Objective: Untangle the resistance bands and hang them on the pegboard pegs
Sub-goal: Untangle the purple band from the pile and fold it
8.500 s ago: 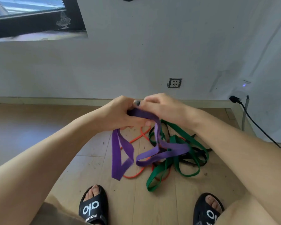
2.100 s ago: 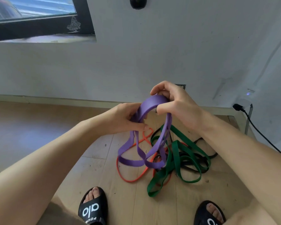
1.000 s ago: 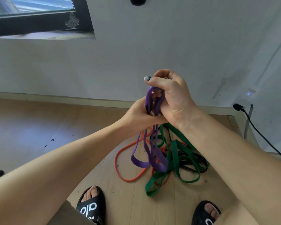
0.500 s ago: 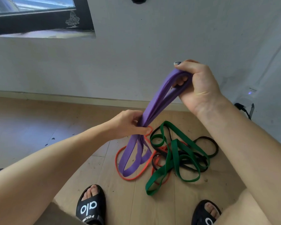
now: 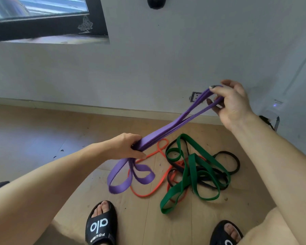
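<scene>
Above the floor pile, left hand (image 5: 125, 147) gripped and right hand (image 5: 231, 101) hooked the stretched purple band (image 5: 166, 133), seemingly free of the green band (image 5: 193, 167); a slipping grip could snap it back.

The tangled pile of flat rubber resistance bands (image 5: 198, 171) lay on the wooden plank floor (image 5: 42, 138). Left of the pile, the folded purple rubber band (image 5: 166, 133) stretched above it between left hand (image 5: 125, 147) and right hand (image 5: 231, 101). Behind the pile stood the plastered wall (image 5: 166, 59), apparently bearing a socket plate (image 5: 194, 96).
</scene>
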A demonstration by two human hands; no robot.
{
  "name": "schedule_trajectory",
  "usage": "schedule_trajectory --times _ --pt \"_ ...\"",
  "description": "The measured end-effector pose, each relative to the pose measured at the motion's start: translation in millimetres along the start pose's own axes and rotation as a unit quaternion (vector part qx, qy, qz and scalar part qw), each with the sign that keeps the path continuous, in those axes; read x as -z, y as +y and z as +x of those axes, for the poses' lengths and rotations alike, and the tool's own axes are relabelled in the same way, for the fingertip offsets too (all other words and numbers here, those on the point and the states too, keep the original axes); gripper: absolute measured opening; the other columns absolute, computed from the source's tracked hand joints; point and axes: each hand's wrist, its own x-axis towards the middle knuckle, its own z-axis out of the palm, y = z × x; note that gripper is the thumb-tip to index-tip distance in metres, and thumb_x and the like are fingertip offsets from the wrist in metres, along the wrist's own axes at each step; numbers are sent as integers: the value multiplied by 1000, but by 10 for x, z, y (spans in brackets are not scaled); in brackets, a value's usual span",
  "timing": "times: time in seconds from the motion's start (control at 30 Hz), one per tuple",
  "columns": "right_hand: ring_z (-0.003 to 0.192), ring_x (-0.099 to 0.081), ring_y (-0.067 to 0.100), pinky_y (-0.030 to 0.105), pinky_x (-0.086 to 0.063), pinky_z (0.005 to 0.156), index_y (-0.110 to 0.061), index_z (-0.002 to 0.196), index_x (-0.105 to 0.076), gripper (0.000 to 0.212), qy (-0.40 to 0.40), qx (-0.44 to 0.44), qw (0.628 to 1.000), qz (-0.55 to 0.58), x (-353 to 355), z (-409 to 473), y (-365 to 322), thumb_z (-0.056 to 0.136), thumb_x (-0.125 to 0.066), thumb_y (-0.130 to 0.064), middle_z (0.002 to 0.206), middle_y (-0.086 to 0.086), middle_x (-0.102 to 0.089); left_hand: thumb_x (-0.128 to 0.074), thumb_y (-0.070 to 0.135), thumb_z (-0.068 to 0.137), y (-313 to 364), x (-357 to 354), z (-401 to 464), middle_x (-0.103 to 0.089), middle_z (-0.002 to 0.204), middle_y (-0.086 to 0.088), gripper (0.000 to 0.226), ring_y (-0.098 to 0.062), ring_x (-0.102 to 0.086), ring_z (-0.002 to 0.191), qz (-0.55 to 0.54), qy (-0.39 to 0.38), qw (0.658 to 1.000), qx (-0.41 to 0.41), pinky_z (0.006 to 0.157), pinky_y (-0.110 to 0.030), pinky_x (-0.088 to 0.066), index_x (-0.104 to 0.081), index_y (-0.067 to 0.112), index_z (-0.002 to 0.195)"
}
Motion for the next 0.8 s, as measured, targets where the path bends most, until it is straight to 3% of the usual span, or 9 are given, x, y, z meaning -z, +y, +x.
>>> schedule_trajectory --times 0.13,0.27,0.4,0.47,0.53,0.6,0.67,0.8 --pt "80 -60 12 44 -60 89 -17 115 -61 28 -35 -12 988 -151 163 63 278 90 -72 -10 94 -1 -63 -70 38 94 -119 191 -171 -71 81 -5 24 -20 -68 73 -136 -43 989 26 76 -37 -57 -67 15 94" --pt "101 -67 24 29 -54 80 -16 128 -54 49 -187 -61 945 -262 200 57 456 86 -74 -5 115 9 -65 -63 19 99 -291 338 -327 -60 88 -7 18 -19 -61 78 -296 -44 950 89 82 -32 -57 -66 5 111" --pt "92 -67 24 48 -58 84 -33 142 -39 89 -305 -64 809 -499 71 -54 732 70 -91 -25 108 10 -63 -58 18 94 -472 306 -399 -56 80 -5 5 -18 -55 69 -142 -67 978 137 66 -30 -54 -63 18 95" --pt "103 -67 18 46 -56 92 -46 145 -32 106 -332 -68 782 -523 26 -91 906 60 -94 -42 123 -1 -61 -57 24 91 -572 295 -451 -56 77 -3 6 -18 -51 66 -71 -83 984 137 60 -31 -45 -60 20 88" --pt "108 -65 12 39 -55 95 -42 139 -40 95 -339 -49 766 -544 14 -82 1055 60 -92 -40 127 -10 -62 -57 28 90 -672 303 -507 -58 77 -1 8 -18 -49 66 -33 -76 989 124 61 -32 -41 -60 21 86" --pt "95 -67 12 32 -55 81 -37 119 -51 60 -319 -38 755 -571 -12 -65 1167 72 -87 -29 114 -7 -67 -58 28 91 -747 315 -546 -58 75 1 11 -17 -49 65 -12 -69 992 105 61 -31 -39 -57 24 81" --pt "86 -66 13 27 -50 68 -31 108 -55 40 -313 -52 740 -593 -88 -46 1282 80 -84 -29 103 -5 -68 -58 27 92 -845 314 -551 -56 72 2 13 -16 -49 64 -16 -68 993 99 61 -30 -39 -57 23 80" --pt "79 -65 18 36 -55 69 -24 91 -58 35 -278 -23 716 -640 -463 65 1521 77 -84 -43 89 -3 -67 -58 32 94 -1184 210 -527 -56 74 1 14 -17 -49 67 -11 -92 988 126 65 -32 -40 -61 19 89"
